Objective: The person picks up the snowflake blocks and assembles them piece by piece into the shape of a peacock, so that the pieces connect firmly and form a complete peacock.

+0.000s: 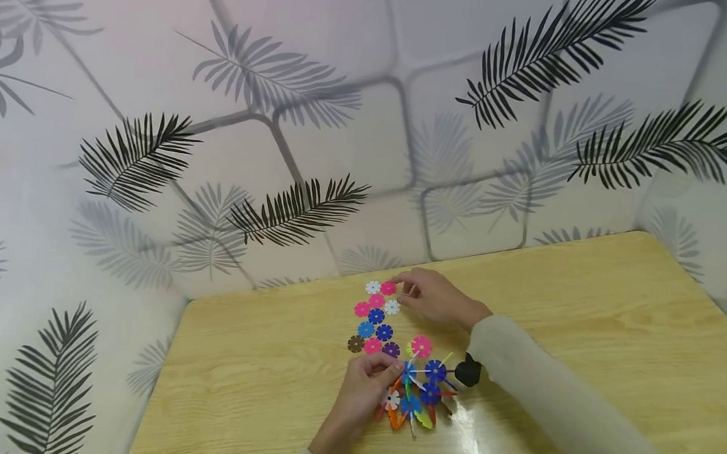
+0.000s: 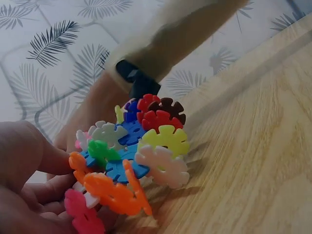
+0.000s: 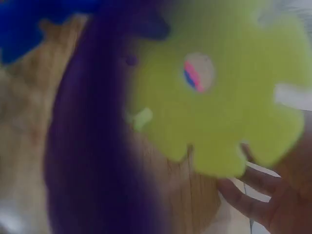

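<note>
In the head view my left hand grips the left side of a cluster of interlocked plastic snowflake discs, thumb and index finger at a blue disc. The left wrist view shows the cluster's orange disc and yellow disc beside that hand, close over the table. My right hand reaches to the far end of a flat group of loose discs. Its fingertips are right at a pink disc, beside a white disc. A yellow disc and a blurred purple one cover much of the right wrist view.
Other loose discs, including a blue one and a brown one, lie between the hands. A black wrist device overlaps the cluster's right side. The wooden table meets a leaf-patterned wall at the back.
</note>
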Demonstrator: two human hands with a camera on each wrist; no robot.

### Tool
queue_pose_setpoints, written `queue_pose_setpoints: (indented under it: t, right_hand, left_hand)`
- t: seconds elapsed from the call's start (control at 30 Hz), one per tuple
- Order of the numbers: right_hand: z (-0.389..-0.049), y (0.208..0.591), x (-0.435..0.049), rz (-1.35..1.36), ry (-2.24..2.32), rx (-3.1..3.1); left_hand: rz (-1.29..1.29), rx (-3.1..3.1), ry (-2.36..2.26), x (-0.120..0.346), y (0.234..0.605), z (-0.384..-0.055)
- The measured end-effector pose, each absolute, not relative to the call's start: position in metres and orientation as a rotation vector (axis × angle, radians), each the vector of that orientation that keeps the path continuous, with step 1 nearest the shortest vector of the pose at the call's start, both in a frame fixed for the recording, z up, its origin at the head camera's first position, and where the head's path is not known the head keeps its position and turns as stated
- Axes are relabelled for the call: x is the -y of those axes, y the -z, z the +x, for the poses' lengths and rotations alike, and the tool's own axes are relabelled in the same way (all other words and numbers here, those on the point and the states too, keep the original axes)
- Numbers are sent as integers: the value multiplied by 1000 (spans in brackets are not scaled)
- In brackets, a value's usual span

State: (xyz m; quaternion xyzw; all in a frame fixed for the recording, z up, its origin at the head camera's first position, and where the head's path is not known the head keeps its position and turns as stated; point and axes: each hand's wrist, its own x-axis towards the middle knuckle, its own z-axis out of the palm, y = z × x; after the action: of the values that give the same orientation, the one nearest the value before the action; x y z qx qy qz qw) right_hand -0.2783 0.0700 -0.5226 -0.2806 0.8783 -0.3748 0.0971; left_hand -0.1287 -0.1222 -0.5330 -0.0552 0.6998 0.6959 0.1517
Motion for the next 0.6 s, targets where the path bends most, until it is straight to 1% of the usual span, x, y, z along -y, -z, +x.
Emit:
queue_pose_setpoints:
  t: [0.1,0.23,0.4,0.6]
  right_hand:
    - [-289,522,-59,-937,882,-2666]
    - [-293,523,-56,-977,695,-2711]
    - [-294,528,-57,-1011,744,-2754]
    - [-292,526,-74,-830,946,-2638]
  left_hand:
    - [-145,-2014,-1995,125,534,-128]
    - [-129,-2031,-1970,124,536,-130]
    - [-156,-2061,-1956,127,537,-131]
    - [-155,-2089,-1928,131,539,-130]
